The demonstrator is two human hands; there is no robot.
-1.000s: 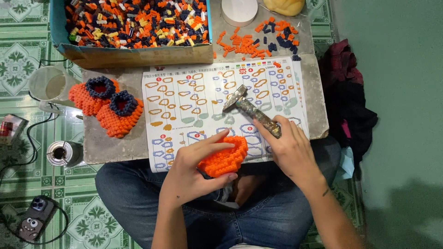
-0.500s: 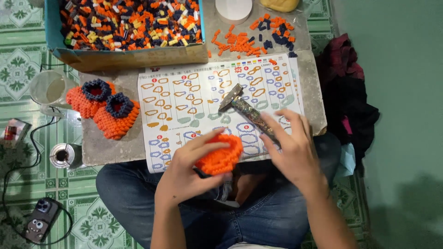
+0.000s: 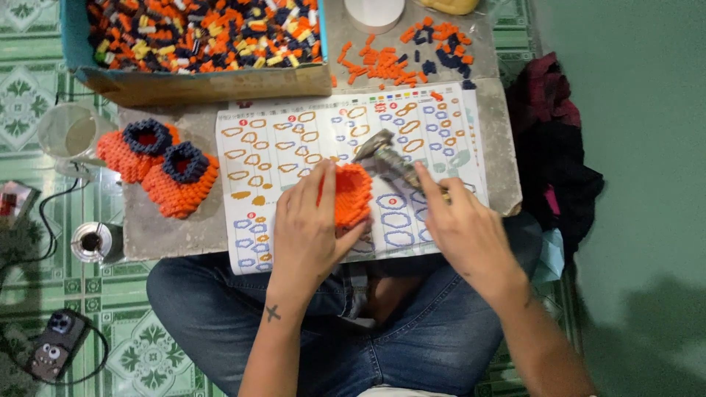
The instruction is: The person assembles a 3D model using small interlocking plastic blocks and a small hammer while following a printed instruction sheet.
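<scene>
Orange beadwork (image 3: 353,195), a ridged, rounded piece built from rows of small tube-shaped segments, is lying on the printed pattern sheet (image 3: 294,140) at the near edge of the low stone slab (image 3: 176,231). The left hand (image 3: 312,224) is pressing flat over its left half, fingers together and thumb curling under the near edge, so only the right portion is showing. The right hand (image 3: 467,231) is closing around the handle of metal pliers (image 3: 386,158), whose worn grey head is resting just beside the orange piece on its far right side; whether the tool tip is touching the piece cannot be told. The sheet is showing rows of orange and blue outlined shapes. To the left on the slab, two finished orange booties (image 3: 158,165) with dark blue cuffs are sitting side by side, touching. Farther back, loose orange and dark blue beads (image 3: 408,51) are lying scattered, and a blue-walled cardboard box (image 3: 206,81) is holding a mixed heap of coloured beads.
</scene>
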